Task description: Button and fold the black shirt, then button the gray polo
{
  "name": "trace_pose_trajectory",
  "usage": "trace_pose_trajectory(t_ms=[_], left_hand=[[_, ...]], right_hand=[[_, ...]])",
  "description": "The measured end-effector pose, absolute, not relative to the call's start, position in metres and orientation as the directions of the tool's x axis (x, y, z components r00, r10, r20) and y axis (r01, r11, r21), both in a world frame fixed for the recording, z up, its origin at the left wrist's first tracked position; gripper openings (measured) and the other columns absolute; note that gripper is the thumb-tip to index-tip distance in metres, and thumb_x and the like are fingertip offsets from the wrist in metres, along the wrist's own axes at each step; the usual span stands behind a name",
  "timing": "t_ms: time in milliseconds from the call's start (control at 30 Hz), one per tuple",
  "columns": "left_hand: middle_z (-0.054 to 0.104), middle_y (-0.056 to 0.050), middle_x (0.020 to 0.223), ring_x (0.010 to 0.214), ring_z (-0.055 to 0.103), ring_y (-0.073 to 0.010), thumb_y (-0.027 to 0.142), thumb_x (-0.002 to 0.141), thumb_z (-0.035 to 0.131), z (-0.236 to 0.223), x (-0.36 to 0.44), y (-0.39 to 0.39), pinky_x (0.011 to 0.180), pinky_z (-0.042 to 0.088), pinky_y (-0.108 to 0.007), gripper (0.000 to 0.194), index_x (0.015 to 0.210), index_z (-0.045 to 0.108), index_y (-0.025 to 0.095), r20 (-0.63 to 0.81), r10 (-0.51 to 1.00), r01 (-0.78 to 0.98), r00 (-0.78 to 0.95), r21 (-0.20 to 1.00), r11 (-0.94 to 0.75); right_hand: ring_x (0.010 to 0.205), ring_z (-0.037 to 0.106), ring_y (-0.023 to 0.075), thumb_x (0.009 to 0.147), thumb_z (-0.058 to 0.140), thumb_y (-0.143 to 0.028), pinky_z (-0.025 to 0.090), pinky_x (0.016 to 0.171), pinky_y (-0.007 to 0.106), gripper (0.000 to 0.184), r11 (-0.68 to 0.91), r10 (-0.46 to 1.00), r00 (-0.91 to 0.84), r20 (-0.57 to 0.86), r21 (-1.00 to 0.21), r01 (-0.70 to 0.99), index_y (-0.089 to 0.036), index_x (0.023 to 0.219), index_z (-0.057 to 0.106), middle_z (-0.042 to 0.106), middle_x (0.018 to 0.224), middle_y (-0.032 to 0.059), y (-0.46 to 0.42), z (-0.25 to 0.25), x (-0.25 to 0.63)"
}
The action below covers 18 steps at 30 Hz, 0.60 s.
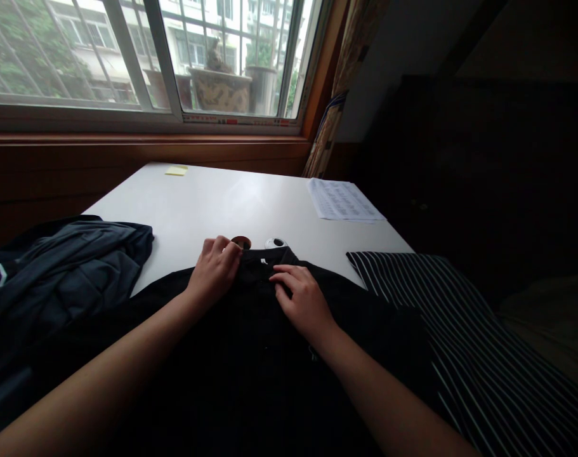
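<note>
A black collared shirt (257,355) lies spread out in front of me over the near part of the white table, a small white label (264,261) showing inside its collar. My left hand (215,266) pinches the left side of the collar between thumb and fingers. On the right side of the collar rests my right hand (302,298), its fingers apart and slightly bent, touching the cloth. Just beyond the collar are a round brown item (242,242), partly hidden by my left hand, and a white ring (275,244) with a dark hole.
Dark blue-grey clothing (93,260) is heaped at the left, and black-and-white striped cloth (412,279) lies at the right. Printed sheets (343,200) and a yellow sticky note (176,171) lie on the white table (212,197). A window (226,63) is behind it.
</note>
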<state>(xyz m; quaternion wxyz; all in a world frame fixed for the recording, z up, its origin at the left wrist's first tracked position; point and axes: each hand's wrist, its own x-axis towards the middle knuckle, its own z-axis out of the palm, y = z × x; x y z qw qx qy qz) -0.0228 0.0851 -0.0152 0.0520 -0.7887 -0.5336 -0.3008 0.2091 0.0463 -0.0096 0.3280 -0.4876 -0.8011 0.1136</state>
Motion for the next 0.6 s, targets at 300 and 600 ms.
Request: trace_pose_trajectory(t_ms=[300,600], left_hand=[[0.064,-0.007,0.102,0.087,0.062,-0.0235,0.032,0.094,0.05,-0.014,-0.04,0.102,0.081,0.05,-0.041,0.016,0.102,0.058,0.021,0.339,0.939,0.748,-0.062,0.638,-0.181],[0.072,-0.003,0.095,0.073,0.065,-0.0188,0.036,0.085,0.061,-0.002,-0.038,0.096,0.069,0.051,-0.033,0.026,0.107,0.059,0.023,0.209,0.978,0.584,-0.016,0.796,-0.161]], right_hand=[[0.115,0.059,0.0283,0.086,0.06,-0.013,0.048,0.099,0.048,0.019,0.438,0.88,-0.251,0.403,-0.486,0.756,-0.024,0.099,0.069,0.07,0.12,0.0069,0.047,-0.007,0.211],[0.116,0.057,0.028,0.087,0.062,-0.015,0.047,0.102,0.049,0.017,0.476,0.863,-0.289,0.414,-0.475,0.74,-0.024,0.101,0.066,0.066,0.121,0.0076,0.053,-0.011,0.217]])
